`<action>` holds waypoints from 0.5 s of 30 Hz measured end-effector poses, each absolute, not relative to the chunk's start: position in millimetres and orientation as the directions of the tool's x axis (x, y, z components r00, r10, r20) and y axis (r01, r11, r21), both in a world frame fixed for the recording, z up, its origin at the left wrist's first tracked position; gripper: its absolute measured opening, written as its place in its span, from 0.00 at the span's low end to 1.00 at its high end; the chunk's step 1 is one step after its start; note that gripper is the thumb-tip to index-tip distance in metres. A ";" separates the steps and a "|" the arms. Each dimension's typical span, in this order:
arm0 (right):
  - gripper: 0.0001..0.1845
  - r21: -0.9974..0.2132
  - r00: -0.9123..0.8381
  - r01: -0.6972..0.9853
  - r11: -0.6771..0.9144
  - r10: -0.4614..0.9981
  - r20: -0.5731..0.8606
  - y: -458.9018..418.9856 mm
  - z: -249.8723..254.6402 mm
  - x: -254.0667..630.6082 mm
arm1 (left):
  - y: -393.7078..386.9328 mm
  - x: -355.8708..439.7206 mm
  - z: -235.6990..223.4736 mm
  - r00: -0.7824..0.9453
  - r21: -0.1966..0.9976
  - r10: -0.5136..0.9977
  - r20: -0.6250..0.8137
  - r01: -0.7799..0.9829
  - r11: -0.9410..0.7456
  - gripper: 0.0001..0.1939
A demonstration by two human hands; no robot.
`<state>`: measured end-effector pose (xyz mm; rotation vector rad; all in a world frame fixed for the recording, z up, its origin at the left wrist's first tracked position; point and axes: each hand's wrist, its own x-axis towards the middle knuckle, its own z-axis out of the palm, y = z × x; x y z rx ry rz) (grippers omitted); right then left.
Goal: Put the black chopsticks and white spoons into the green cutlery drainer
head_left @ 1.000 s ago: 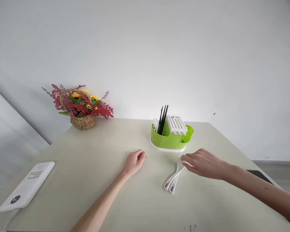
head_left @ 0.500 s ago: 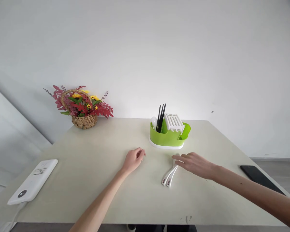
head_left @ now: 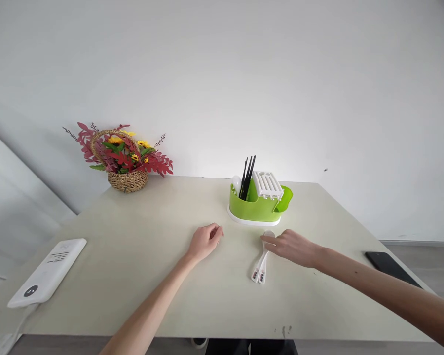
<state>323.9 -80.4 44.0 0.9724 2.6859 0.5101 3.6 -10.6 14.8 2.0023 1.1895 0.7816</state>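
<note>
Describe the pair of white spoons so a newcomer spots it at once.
On the pale table, find the green holder with black chopsticks. On its near side, by the right hand, is the pair of white spoons. Unlike the standing chopsticks, they overlap on the table, dark-marked handles towards the near edge.

The wall (head_left: 214, 98) is brightly and softly lit near the middle, and is dimmed toward ten o'clock. Only faint shadows are cast on the bench (head_left: 151, 212). Toward four o'clock, the arm (head_left: 388, 287) looks stretched. The spoons' (head_left: 259, 266) small marks are blurred.
</note>
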 end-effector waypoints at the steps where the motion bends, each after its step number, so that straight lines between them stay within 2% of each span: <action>1: 0.17 0.398 -0.752 0.564 0.723 0.649 -0.113 -78.9 45.0 323.1 | -10.4 3.5 14.6 0.406 0.787 0.900 0.156 0.499 -0.362 0.23; 11: 0.19 0.339 -0.771 0.534 0.774 0.611 -0.181 -70.2 62.1 306.2 | -10.7 2.7 9.9 0.408 0.777 0.896 0.175 0.502 -0.380 0.23; 15: 0.16 0.335 -0.765 0.532 0.778 0.611 -0.203 -64.4 62.5 297.2 | -11.2 2.7 10.8 0.396 0.779 0.901 0.176 0.503 -0.373 0.23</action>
